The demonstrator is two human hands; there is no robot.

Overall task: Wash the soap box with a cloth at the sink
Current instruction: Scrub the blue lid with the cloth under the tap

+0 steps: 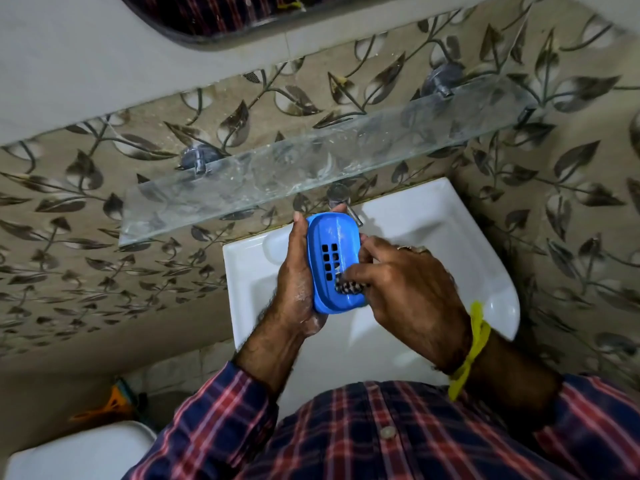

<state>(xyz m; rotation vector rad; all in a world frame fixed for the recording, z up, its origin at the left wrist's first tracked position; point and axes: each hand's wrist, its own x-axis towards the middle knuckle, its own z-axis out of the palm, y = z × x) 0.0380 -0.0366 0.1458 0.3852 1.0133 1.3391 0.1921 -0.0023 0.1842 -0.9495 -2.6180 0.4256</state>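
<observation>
Blue plastic soap box (334,261) with a grid of drain slots, held above the white ceramic sink (498,299), over the half nearer the back rim. Left hand (296,282) wrapped round its left long edge, fingertips hooked over the far end, suds on the wrist. Right hand (405,289) curled, fingers pinching a small dark-and-white patterned cloth (348,288) and pressing it onto the near end of the slotted face.

To scrub well, probably: keep the left grip firm, since wet soapy plastic looks slippery; work the cloth in short strokes along the rows of slots; push a fold into each opening, where residue likely lodges; turn the box to reach rim and underside; rinse afterwards.

Chrome tap (341,199) at the sink's back rim, its spout touching or just behind the box's far end, hard to say which. No running water discernible. Clear glass shelf (311,168) on the leaf-patterned wall above the tap, close overhead, likely to limit lifting the box upward. Yellow band (474,337) on the right wrist, plaid shirt sleeves (221,410) below. Orange object (104,407) on the floor left of the sink, blurred.
</observation>
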